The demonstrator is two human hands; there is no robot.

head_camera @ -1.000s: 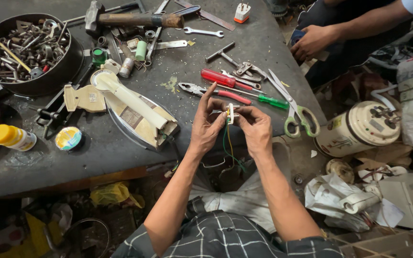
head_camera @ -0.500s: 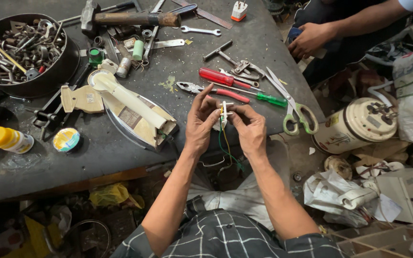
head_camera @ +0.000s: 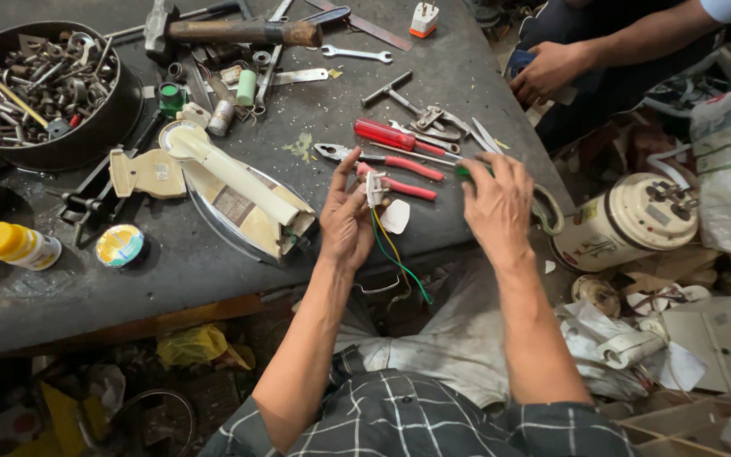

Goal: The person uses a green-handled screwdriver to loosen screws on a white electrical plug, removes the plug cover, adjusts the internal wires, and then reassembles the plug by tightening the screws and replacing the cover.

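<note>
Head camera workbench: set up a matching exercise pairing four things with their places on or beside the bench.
1 wooden-handled hammer
2 yellow-capped bottle
3 small white plug part with wires
4 round black bowl of bolts

A in the left hand
B far edge
C far left corner
D near left

Pairs: 1-B, 2-D, 3-A, 4-C

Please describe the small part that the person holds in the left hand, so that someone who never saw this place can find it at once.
Start at the dark workbench and find the cream clothes iron lying on it. Just right of the iron, the left hand holds up a small white connector in its fingers. Unlike the red-handled tools behind it, it trails thin green and yellow wires off the bench edge.
</note>
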